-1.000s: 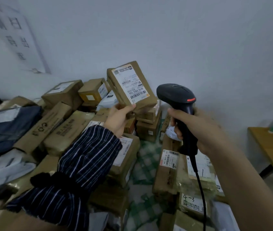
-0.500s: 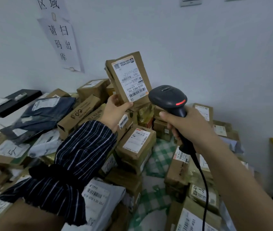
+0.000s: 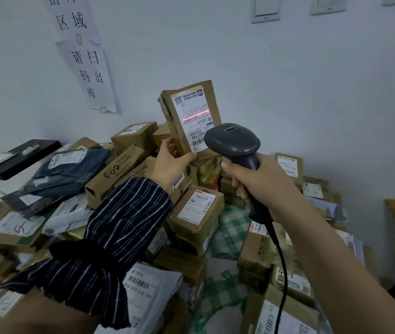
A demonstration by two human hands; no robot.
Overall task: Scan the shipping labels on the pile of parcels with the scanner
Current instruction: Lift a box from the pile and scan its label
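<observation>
Parcels [image 3: 119, 169] fill the lower half of the head view, boxes and mailers heaped together. At centre our left hand [image 3: 171, 162] grasps one brown parcel [image 3: 206, 92] by its lower edge, upright, shipping label [image 3: 191, 131] facing us; a red scan line [image 3: 195, 116] crosses it and we read "P803 Y66". Just right, our right hand [image 3: 259, 184] is clenched round the handle of the one black corded scanner [image 3: 233, 143], whose head covers the label's lower corner. Upper left we read 请扫码出库 on a paper sign [image 3: 88, 68]. Lower centre, a white mailer [image 3: 143, 292] shows "010 010 130 551"; lower right, a box [image 3: 288, 283] bears "4-3". Three wall switches [image 3: 265, 8] sit upper right.
</observation>
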